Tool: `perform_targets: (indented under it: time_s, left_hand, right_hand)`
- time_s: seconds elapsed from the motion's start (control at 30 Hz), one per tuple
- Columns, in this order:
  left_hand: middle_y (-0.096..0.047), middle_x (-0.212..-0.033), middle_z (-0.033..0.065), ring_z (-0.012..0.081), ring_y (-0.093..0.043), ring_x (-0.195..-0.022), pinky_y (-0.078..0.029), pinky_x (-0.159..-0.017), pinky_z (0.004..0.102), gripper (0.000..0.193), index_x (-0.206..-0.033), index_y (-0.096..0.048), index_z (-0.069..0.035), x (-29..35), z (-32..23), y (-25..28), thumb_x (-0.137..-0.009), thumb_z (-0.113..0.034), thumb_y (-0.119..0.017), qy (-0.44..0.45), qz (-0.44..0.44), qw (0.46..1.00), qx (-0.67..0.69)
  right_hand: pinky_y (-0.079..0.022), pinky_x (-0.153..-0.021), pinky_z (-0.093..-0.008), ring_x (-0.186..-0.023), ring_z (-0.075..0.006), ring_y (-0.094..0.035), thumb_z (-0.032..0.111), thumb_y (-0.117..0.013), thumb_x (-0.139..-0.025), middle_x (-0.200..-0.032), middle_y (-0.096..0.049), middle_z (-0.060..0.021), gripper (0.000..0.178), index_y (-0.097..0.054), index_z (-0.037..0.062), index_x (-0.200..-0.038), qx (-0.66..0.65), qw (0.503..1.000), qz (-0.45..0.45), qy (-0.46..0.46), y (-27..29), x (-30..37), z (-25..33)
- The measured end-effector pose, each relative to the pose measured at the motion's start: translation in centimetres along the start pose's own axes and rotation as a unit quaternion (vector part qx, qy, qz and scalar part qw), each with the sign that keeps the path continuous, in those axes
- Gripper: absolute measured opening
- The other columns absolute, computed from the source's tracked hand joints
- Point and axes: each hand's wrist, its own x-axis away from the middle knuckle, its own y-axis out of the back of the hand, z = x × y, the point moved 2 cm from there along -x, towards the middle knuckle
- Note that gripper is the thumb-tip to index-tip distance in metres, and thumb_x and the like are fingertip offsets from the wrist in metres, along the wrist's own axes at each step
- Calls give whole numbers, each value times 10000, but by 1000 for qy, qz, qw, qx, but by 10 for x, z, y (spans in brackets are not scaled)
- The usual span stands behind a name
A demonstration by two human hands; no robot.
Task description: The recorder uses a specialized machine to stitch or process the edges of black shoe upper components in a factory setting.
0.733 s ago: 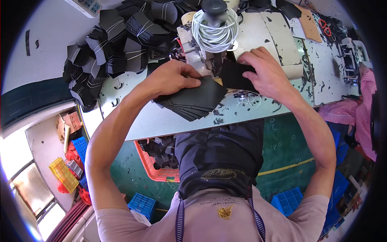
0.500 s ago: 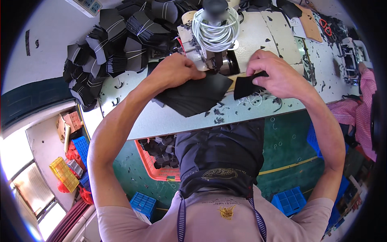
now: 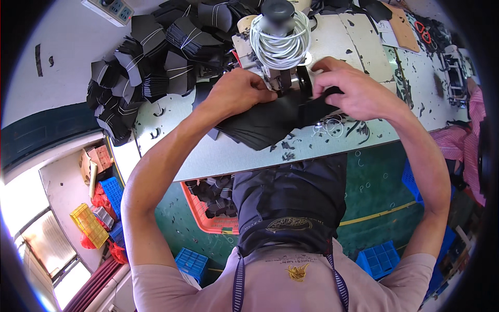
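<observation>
At the machine, my left hand has closed fingers on the top edge of a fanned chain of flat black pieces. The chain hangs toward the table's front edge. My right hand pinches a smaller black piece between thumb and fingers, just right of the machine's dark round part. That piece meets or overlaps the right end of the larger pieces; I cannot tell if they are joined. Under the machine head, the working point is partly hidden by my left fingertips. A coil of white cord sits on top.
Tied bundles of black pieces are heaped at the back left. Black scraps litter the white table. Red-handled scissors lie at the far right. Below stand an orange basket and blue crates. Someone's pink checked sleeve shows at right.
My right hand has moved slightly up, and its small black piece now lies against the larger pieces, closing the gap between them. My left hand stays at the machine. The whole view has shifted slightly.
</observation>
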Motion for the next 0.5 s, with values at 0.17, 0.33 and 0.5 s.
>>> perform_targets:
  time_s: [0.17,0.33,0.5]
  left_hand:
    - [-745,-881,86,165,-683,-819,-503,-785,294,332,-1025,-764,-35,8,13,1,-792,-270,-793,-44,48,990,127]
    - [-743,-901,108,199,-695,-844,-511,-804,321,340,-1004,-768,-57,6,5,4,-781,-312,-789,5,9,999,36]
    - [-744,-929,131,231,-710,-876,-521,-829,345,330,-981,-774,-70,-2,-5,-3,-775,-328,-782,-16,-12,1000,11]
  right_hand:
    - [-464,-891,-444,-1001,-357,-588,2,-668,-808,-1010,-617,-159,221,-665,54,-1023,115,988,-101,-27,-7,-3,4]
    - [-466,-896,-426,-1014,-359,-585,-18,-634,-814,-1027,-608,-152,231,-682,60,-1026,42,995,37,-82,17,4,6]
    - [-462,-944,-408,-1102,-354,-561,-28,-611,-807,-1136,-575,-176,269,-662,37,-1063,-3,1000,19,6,-1,-9,4]
